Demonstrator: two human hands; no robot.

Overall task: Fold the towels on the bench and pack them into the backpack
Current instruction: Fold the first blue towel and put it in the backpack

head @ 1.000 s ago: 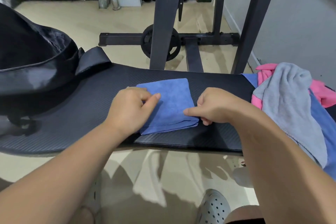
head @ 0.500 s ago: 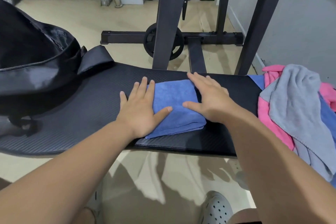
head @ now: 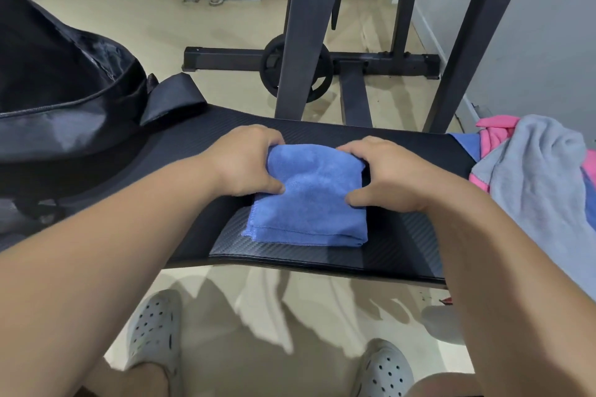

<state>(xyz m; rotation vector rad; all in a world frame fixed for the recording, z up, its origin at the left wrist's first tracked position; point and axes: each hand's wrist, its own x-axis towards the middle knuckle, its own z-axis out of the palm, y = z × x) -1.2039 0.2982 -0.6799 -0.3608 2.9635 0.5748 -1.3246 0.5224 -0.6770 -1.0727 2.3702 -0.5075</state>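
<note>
A folded blue towel [head: 309,200] lies on the middle of the black bench [head: 403,235]. My left hand [head: 248,161] grips its left side, fingers curled under the far edge and thumb on top. On the right side my right hand [head: 383,174] holds it the same way. The towel's far part bulges up between the hands while its near edge rests flat. The black backpack [head: 58,100] stands open on the bench's left end. A heap of unfolded towels sits at the right end, with a grey towel [head: 541,190] on top of a pink towel [head: 493,135].
Black uprights of a weight rack [head: 303,29] rise just behind the bench, with a weight plate [head: 319,74] low on the floor bar. A grey wall runs along the right. My feet in grey perforated clogs [head: 154,329] stand on the beige floor below the bench edge.
Both hands went from pressing flat on the blue towel to curling around its left and right sides. The towel's far part has risen between them.
</note>
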